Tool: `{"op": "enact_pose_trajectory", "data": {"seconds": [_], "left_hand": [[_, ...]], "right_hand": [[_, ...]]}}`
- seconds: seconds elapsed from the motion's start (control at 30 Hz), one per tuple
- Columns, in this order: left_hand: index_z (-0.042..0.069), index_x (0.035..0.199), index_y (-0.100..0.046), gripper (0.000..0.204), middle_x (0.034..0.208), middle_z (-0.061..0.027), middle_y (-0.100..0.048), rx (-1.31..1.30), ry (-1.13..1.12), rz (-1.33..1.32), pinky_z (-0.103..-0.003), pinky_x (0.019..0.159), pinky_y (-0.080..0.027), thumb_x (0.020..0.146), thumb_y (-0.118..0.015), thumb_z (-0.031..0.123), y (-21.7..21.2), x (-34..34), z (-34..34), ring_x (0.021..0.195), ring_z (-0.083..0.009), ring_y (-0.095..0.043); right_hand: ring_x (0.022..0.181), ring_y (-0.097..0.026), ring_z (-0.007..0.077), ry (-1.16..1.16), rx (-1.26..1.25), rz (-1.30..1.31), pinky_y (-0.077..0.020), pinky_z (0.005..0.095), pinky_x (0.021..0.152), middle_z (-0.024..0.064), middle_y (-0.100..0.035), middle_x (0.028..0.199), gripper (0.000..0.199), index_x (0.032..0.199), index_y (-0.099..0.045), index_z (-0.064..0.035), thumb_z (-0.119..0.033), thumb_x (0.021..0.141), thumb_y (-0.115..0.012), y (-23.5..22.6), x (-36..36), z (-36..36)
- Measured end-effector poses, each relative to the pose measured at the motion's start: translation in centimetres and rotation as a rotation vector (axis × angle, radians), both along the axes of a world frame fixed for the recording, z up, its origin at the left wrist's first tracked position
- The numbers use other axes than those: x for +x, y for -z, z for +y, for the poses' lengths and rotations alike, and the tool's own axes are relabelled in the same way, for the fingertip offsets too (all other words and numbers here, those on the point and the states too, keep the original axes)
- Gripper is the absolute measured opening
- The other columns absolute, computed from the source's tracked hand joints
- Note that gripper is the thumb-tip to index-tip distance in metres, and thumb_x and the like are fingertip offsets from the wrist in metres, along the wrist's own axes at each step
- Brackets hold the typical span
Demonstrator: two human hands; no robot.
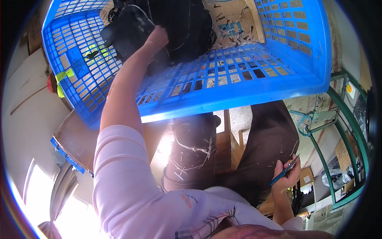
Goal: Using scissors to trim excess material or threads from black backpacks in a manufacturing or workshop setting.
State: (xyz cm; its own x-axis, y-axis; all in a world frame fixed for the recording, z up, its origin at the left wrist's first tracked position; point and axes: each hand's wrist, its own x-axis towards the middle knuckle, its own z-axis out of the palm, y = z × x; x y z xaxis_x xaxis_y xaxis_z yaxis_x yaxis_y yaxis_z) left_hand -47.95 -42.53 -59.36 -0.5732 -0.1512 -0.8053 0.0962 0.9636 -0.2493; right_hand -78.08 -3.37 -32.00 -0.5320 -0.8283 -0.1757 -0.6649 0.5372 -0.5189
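Note:
My left arm reaches into a large blue plastic basket (pixel 223 101). Inside it, my left hand (pixel 158 38) is closed at a heap of black cloth (pixel 179 24), gripping part of it. A pale strand (pixel 142 12) runs over the cloth toward these fingers; whether they pinch it too I cannot make out. Low at the right, beside my thigh, my right hand (pixel 287 175) is wrapped round small thread snips (pixel 283 175) with a teal handle and a dark pointed tip. The snips are away from the cloth.
Pale scraps (pixel 242 39) lie on cardboard (pixel 229 20) in the basket. Thread bits cling to my dark trousers (pixel 191 155). A green metal frame (pixel 324 155) stands at the right, with a blue tie (pixel 304 119) on it. A yellow-green strip (pixel 60 81) is tied to the basket's left side.

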Motion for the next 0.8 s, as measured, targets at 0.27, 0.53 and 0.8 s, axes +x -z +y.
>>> {"op": "enact_pose_trajectory", "data": {"seconds": [0.27,0.53,0.8], "left_hand": [[0.009,0.08,-0.052,0.011,0.072,-0.0035,-0.051,-0.079,-0.132,0.514,-0.028,0.064,-0.045,0.07,-0.055,0.011,-7.9,8.2,0.4,0.076,-0.0173,-0.054],[0.01,0.086,-0.049,0.027,0.072,-0.0081,-0.054,-0.102,-0.64,0.832,-0.038,0.066,-0.043,0.062,-0.058,0.002,-23.9,11.4,3.9,0.074,-0.0276,-0.053],[0.009,0.089,-0.061,0.017,0.072,-0.009,-0.058,-0.562,-0.794,1.62,-0.033,0.065,-0.045,0.073,-0.061,0.011,-44.0,10.4,17.5,0.07,-0.0278,-0.056]], "right_hand": [[0.051,-0.035,0.0081,0.058,-0.083,0.041,-0.0327,0.021,0.045,-0.0018,-0.042,0.063,0.044,0.104,-0.053,-0.0016,-0.01,0.065,-0.071,0.9,0.3,-1.1],[0.052,-0.038,0.0072,0.039,-0.236,-0.066,-0.036,0.0203,0.047,-0.0021,-0.044,0.062,0.039,0.103,-0.054,-0.0025,-0.011,0.069,-0.07,2.0,0.4,-1.0],[0.066,-0.054,0.0145,-0.065,-0.34,-0.076,-0.0452,0.0264,0.062,0.0063,-0.059,0.078,0.041,0.106,-0.052,0.0011,-0.016,0.073,-0.068,3.7,-0.5,-0.7]]}}
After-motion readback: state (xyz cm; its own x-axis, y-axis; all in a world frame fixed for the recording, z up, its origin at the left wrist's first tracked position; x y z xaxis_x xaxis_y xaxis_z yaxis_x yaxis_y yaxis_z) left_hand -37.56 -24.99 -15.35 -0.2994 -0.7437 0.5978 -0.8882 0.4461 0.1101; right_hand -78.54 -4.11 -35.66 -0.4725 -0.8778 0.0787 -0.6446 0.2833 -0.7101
